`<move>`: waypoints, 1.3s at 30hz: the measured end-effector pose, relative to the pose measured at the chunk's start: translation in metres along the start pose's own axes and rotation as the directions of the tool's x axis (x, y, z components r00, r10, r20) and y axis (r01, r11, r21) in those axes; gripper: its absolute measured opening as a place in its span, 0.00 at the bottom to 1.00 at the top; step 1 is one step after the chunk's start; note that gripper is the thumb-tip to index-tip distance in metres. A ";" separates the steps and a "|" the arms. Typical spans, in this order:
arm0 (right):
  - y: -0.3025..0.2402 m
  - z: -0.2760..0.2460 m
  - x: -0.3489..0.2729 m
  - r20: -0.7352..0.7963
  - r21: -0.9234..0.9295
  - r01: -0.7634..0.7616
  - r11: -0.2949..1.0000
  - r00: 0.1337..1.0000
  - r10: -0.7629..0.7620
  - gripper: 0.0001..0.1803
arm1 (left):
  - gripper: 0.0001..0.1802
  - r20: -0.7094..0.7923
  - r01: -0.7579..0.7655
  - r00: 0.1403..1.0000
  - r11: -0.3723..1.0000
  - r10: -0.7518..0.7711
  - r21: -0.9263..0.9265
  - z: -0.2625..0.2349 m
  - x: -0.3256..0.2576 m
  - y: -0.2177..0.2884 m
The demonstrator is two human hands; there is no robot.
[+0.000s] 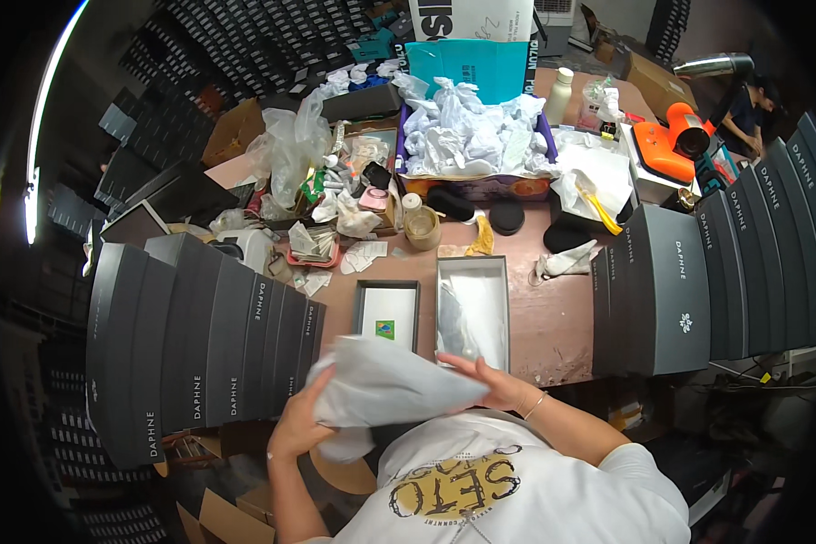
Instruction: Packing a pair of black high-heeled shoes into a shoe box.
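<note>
A crumpled white bundle (pixel 390 385), like thin paper or film wrapped around something hidden, is held in front of my body. My left hand (pixel 301 419) is closed on its left end. My right hand (pixel 494 383) grips its pointed right end, with a finger stretched out above it. Just beyond lies an open dark shoebox part (pixel 417 304) with a white inside and a small green and yellow card or sticker (pixel 385 329). To its right, an open white-lined shoebox (pixel 500 313) contains a greyish wrapped thing (pixel 455 317) along its left side.
Rows of dark shoeboxes (pixel 218 335) line the left; more shoeboxes (pixel 666 290) stand at right. A purple-edged box (pixel 480 188) heaped with crumpled white paper (pixel 471 131) sits at the back. Nearby are a jar (pixel 422 227), an orange device (pixel 662 150) and a bottle (pixel 559 95). A person (pixel 752 118) is far right.
</note>
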State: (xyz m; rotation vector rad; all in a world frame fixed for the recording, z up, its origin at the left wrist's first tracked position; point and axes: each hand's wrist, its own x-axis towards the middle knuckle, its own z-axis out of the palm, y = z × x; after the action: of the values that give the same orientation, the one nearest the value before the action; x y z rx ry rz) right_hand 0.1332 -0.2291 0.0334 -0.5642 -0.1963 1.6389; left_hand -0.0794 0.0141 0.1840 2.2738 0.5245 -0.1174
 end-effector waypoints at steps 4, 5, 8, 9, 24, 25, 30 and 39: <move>-0.006 0.008 -0.020 0.192 -0.769 0.160 0.618 0.981 -0.014 0.54 | 0.56 0.009 -0.088 0.996 0.960 0.094 -0.267 0.040 0.066 0.015; -0.002 0.013 -0.026 0.021 -0.750 0.159 0.643 0.976 -0.217 0.51 | 0.57 -0.089 -0.122 0.992 0.911 0.095 -0.394 0.056 0.084 0.013; -0.006 0.018 -0.040 -0.322 -0.688 0.131 0.714 0.827 -0.462 0.46 | 0.45 -0.213 -0.056 0.964 0.664 -0.158 -0.746 0.145 0.126 0.034; -0.002 0.012 -0.044 -0.297 -0.764 0.187 0.618 0.748 -0.594 0.43 | 0.39 -0.053 0.011 0.988 0.414 -0.143 -0.910 0.198 0.126 0.017; 0.011 -0.020 -0.136 -0.682 -0.059 0.529 0.847 0.598 -0.421 0.34 | 0.31 0.535 -0.685 0.710 0.626 0.458 0.373 0.205 0.213 0.004; 0.010 -0.026 -0.136 -0.685 -0.081 0.494 0.866 0.603 -0.408 0.35 | 0.29 0.553 -0.745 0.642 0.602 0.531 0.287 0.221 0.223 -0.011; -0.019 -0.013 -0.122 -0.644 -0.337 0.379 0.862 0.575 -0.504 0.38 | 0.16 0.632 -0.690 0.643 0.685 0.432 0.233 0.264 0.244 -0.026; -0.036 -0.091 0.035 -0.298 -0.951 -0.134 0.278 0.642 -0.707 0.36 | 0.17 0.317 -0.671 0.740 0.630 0.593 0.390 0.276 0.202 -0.065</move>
State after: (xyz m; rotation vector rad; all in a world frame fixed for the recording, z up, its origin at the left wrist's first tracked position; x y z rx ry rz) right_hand 0.2059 -0.2068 -0.0377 -1.9147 -0.6768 0.5784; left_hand 0.0999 -0.0782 -0.0995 2.7706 -0.4894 -0.0751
